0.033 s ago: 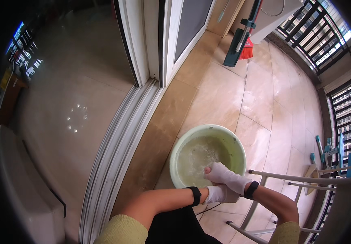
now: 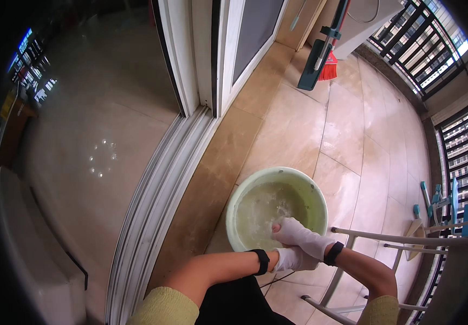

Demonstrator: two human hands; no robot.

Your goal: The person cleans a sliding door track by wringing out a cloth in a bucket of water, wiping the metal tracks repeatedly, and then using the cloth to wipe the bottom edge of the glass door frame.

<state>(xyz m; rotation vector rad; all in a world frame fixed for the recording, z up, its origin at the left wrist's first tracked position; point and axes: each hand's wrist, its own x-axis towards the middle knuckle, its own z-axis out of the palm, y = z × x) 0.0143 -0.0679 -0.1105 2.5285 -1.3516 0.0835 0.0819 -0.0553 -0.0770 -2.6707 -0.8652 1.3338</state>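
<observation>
Pale-green basin (image 2: 316, 212), water ripples (image 2: 281, 209) slightly different.

I see the right hand (image 2: 301, 238), covered in white, crossed over the left hand (image 2: 302, 261), also covered in white, by the near edge of a round, pale green plastic tub (image 2: 233, 216). Cloudy water (image 2: 261, 216) sits inside it.

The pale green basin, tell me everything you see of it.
The pale green basin is round, apparently plastic, with a thick rim and small dark marks inside. It stands upright on the tiled floor, holding cloudy, rippled water. The white-covered right hand and left hand overlap at its near rim; contact is unclear.
</observation>
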